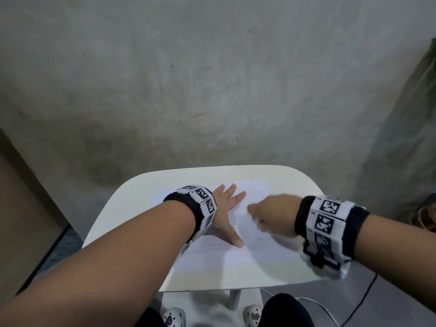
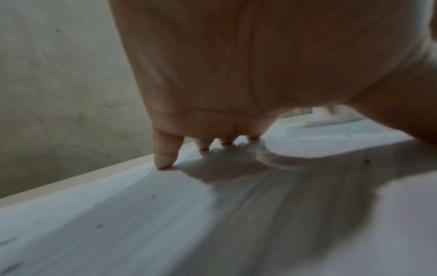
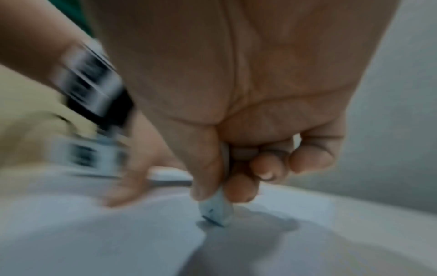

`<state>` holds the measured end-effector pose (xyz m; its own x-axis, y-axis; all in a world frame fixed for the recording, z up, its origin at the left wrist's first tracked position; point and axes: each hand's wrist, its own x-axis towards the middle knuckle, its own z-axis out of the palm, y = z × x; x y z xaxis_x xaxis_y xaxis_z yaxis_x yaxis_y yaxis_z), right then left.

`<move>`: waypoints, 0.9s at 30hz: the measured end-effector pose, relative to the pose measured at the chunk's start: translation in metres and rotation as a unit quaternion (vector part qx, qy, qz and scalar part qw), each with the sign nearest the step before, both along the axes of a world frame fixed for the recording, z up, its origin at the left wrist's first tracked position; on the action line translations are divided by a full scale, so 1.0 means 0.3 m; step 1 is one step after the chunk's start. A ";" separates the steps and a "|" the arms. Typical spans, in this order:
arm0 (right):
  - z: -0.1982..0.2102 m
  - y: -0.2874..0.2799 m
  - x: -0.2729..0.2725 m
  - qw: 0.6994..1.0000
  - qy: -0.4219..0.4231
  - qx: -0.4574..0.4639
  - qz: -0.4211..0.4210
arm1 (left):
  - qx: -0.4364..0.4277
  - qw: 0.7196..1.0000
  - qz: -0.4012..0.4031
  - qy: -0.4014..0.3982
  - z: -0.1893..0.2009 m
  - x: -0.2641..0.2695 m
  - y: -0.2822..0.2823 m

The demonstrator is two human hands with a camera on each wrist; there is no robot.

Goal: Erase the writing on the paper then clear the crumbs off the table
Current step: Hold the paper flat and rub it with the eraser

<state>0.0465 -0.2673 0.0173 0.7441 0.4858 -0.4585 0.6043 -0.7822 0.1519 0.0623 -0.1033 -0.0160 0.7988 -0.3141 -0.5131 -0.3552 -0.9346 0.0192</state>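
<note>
A white lined sheet of paper [image 1: 238, 253] lies on the small white table [image 1: 132, 199]. My left hand [image 1: 226, 208] lies flat on the paper's left half, fingers spread and straight, pressing it down; its fingertips [image 2: 163, 162] touch the sheet near the table's far edge. My right hand [image 1: 271, 215] is blurred by motion over the middle of the paper. It pinches a small white eraser [image 3: 216, 211] between thumb and fingers, with the eraser's dark-smudged tip on the paper [image 3: 94, 233]. Small dark crumbs [image 2: 367, 161] dot the sheet.
A grey concrete wall [image 1: 212, 79] rises just behind the table. A brown panel [image 1: 21, 208] stands at the left. Below the table's near edge are my knees, patterned shoes [image 1: 173, 317] and a cable [image 1: 361, 300] on the floor.
</note>
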 end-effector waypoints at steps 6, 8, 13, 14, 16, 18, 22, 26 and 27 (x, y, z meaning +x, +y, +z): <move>0.021 -0.023 0.011 0.999 -0.015 0.015 -0.037 | -0.004 1.000 0.005 0.002 0.006 0.000 0.000; -0.004 0.003 -0.039 1.000 -0.006 0.008 0.014 | 0.000 1.000 0.007 -0.002 0.004 -0.003 -0.003; 0.015 -0.002 -0.017 1.000 0.008 0.014 -0.012 | -0.003 1.000 0.007 -0.002 0.003 -0.001 -0.001; 0.008 -0.016 -0.006 0.999 -0.021 0.009 -0.028 | -0.005 1.000 0.008 -0.001 0.000 0.000 0.001; -0.022 -0.003 -0.039 1.000 -0.007 0.012 0.007 | -0.002 1.000 0.010 -0.005 -0.004 -0.001 0.001; -0.036 0.015 -0.085 0.996 0.075 0.032 0.042 | 0.004 1.000 0.009 -0.014 -0.008 -0.003 -0.001; -0.010 -0.029 -0.016 0.998 -0.003 0.042 -0.037 | -0.011 1.000 0.007 -0.004 -0.013 0.005 0.009; -0.026 0.008 -0.086 0.997 0.074 0.031 0.022 | -0.005 1.000 0.008 -0.017 -0.019 0.003 0.008; -0.013 0.001 -0.068 0.996 0.076 0.038 0.003 | -0.005 1.000 0.006 -0.016 -0.017 0.003 0.007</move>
<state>0.0262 -0.2669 0.0135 0.6653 0.5282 -0.5277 0.6208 -0.7840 -0.0022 0.0632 -0.1012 -0.0212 0.8189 -0.3086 -0.4839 -0.3436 -0.9390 0.0173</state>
